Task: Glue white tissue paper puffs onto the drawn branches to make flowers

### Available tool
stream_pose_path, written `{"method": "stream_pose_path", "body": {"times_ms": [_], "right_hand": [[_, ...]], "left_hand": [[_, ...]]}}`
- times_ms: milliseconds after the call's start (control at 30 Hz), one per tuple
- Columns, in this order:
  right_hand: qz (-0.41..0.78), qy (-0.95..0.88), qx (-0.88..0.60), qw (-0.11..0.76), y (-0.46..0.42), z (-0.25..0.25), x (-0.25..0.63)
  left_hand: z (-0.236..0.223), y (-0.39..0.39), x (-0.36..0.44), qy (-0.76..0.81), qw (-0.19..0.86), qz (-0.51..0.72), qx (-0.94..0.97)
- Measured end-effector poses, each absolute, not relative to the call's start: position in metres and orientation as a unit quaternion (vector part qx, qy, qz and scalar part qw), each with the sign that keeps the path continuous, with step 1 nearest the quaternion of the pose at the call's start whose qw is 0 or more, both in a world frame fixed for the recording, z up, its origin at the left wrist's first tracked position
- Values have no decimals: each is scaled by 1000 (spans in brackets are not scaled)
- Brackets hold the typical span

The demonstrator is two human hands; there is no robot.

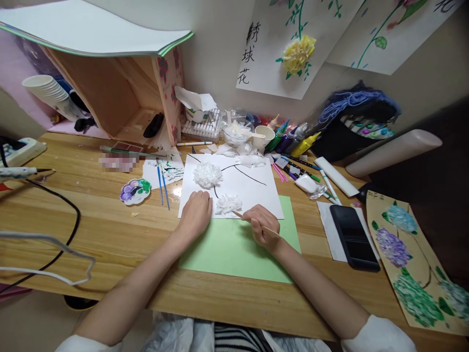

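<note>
My left hand [196, 212], loosely curled, its grip hidden, rests on white paper [249, 195], likely steadying it; my right hand [262, 227] pinches a thin stick [238, 214], angled to reach the nearer white flower [229, 203].

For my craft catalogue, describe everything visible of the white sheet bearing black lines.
The white sheet looks like paper, lying flat, partly over a green sheet. It bears thin black lines and two ruffled white clumps. White scraps overlap its far edge. The left hand rests at its near left corner; the right hand holds a slender stick over its near edge.
</note>
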State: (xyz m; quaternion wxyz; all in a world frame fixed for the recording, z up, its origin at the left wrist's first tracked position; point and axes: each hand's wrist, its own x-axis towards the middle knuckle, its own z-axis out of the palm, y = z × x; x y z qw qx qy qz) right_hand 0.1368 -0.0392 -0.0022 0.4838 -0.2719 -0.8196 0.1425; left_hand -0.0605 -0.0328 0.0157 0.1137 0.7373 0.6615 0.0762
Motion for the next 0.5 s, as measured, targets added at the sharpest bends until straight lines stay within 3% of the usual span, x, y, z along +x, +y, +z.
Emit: {"method": "stream_pose_path", "body": {"times_ms": [233, 500], "right_hand": [[154, -831, -284, 453, -36, -2, 132], [163, -795, -340, 475, -37, -5, 135]], "left_hand": [[16, -33, -60, 663, 111, 73, 737], [16, -34, -61, 660, 110, 77, 739]]}}
